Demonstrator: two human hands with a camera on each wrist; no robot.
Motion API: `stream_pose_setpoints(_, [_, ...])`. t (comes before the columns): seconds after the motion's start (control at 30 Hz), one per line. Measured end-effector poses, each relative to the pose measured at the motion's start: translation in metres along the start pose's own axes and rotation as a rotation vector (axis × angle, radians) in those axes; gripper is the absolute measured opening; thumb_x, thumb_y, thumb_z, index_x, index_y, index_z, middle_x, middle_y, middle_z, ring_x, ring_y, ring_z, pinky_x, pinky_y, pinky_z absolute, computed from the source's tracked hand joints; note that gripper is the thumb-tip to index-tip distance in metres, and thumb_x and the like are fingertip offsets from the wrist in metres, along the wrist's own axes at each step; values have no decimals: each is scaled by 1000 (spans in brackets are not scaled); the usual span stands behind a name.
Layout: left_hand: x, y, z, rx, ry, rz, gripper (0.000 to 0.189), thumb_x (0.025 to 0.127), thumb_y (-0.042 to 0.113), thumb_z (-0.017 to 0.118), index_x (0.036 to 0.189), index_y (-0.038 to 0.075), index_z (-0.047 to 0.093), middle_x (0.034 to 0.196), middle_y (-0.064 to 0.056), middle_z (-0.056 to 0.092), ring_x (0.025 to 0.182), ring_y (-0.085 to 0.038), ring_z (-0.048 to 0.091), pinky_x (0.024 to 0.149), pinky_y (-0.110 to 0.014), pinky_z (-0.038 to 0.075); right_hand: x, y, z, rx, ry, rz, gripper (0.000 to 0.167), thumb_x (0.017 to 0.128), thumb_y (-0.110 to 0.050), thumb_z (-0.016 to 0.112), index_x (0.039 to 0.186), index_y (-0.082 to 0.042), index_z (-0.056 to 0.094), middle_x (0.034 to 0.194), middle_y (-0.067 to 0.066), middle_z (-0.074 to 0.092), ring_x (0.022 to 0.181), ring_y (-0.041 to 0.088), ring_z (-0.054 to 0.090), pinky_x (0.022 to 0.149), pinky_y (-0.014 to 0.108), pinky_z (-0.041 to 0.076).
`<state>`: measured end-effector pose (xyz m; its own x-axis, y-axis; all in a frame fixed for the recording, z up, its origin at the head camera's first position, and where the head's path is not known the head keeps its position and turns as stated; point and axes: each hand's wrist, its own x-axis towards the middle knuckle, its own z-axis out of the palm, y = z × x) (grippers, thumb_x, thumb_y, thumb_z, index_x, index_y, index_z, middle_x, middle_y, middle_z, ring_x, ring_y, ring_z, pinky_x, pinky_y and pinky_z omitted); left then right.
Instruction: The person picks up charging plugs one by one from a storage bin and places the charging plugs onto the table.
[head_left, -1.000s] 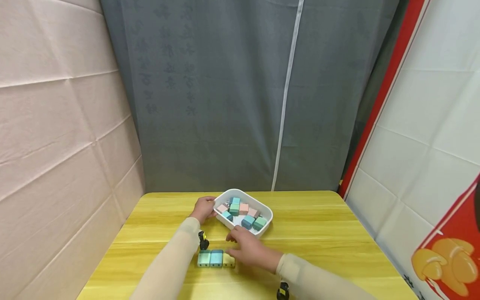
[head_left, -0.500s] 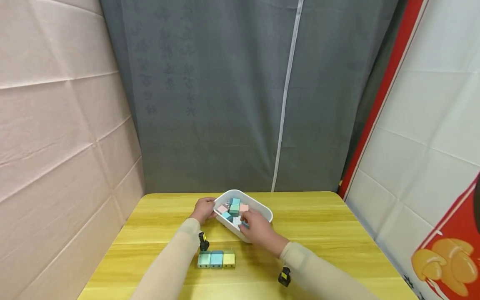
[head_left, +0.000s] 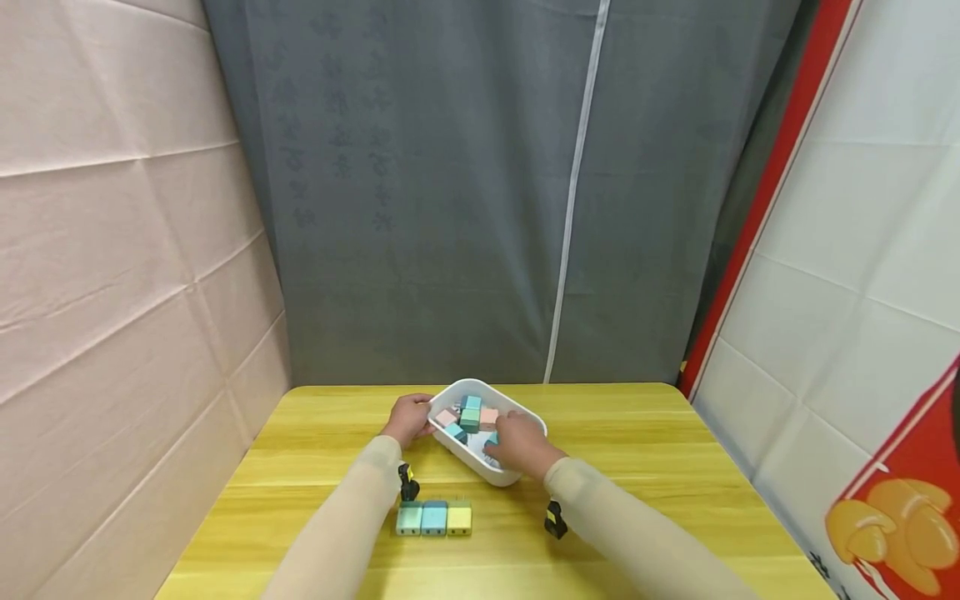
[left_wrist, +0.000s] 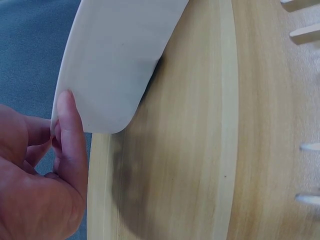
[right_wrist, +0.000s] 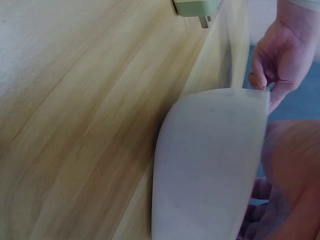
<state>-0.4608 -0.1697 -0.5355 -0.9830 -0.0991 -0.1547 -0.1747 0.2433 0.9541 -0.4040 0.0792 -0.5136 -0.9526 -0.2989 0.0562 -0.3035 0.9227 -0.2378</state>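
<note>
Pressure from the right hand (head_left: 521, 443) at four o'clock, finger grip indiscernible, could skew the white rectangular plastic box (head_left: 501, 477) on the yellow wood-grained table (head_left: 637, 467) if the left hand (head_left: 407, 418), fingers pinching the box at nine o'clock, slips.

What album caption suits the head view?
Left hand grips a white rounded plastic bin of pastel square blocks, right hand inside.

From my end I can read no word, brand or number for certain. On the left part of the grey curtain (head_left: 450, 275) at the far side, faint dark characters (head_left: 339, 102) run in upright columns, too dim for me to make out. On the white and red panel (head_left: 847, 325) at the right, small dark lettering-like marks (head_left: 817, 563) sit low down, indecipherable to me.
</note>
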Motion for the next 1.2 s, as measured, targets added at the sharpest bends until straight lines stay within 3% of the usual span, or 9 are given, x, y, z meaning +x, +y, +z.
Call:
stream_pose_setpoints(0.3, [1, 1, 1, 11, 1, -8, 38, 115, 13, 54, 148, 4, 68, 142, -25, 66, 83, -20, 69, 72, -26, 64, 4, -9, 4, 4, -22, 49, 50, 95, -43, 89, 120, -3, 74, 98, 5, 60, 90, 22, 55, 100, 45, 57])
stream_pose_setpoints(0.5, [0, 1, 1, 8, -1, 0, 38, 114, 12, 53, 147, 3, 68, 142, -26, 66, 83, -20, 69, 70, -25, 64, 5, -11, 8, 98, -28, 43, 46, 94, -31, 91, 124, -3, 71, 102, 6, 58, 91, 21, 55, 98, 45, 58])
stream_pose_setpoints(0.8, [-2, 2, 1, -3, 4, -2, 38, 114, 12, 53, 148, 3, 68, 139, -25, 68, 81, -18, 69, 71, -26, 64, 4, -13, 8, 134, -83, 4, 32, 97, -16, 86, 124, -4, 75, 105, 6, 68, 92, 19, 59, 100, 44, 59])
stream_pose_setpoints(1.2, [-4, 2, 1, 16, 8, -8, 38, 115, 13, 54, 150, 3, 67, 142, -26, 65, 85, -21, 69, 71, -24, 63, 9, -11, 9, 124, -98, -25, 30, 97, -16, 86, 123, -5, 77, 107, 4, 75, 90, 18, 60, 98, 41, 59])
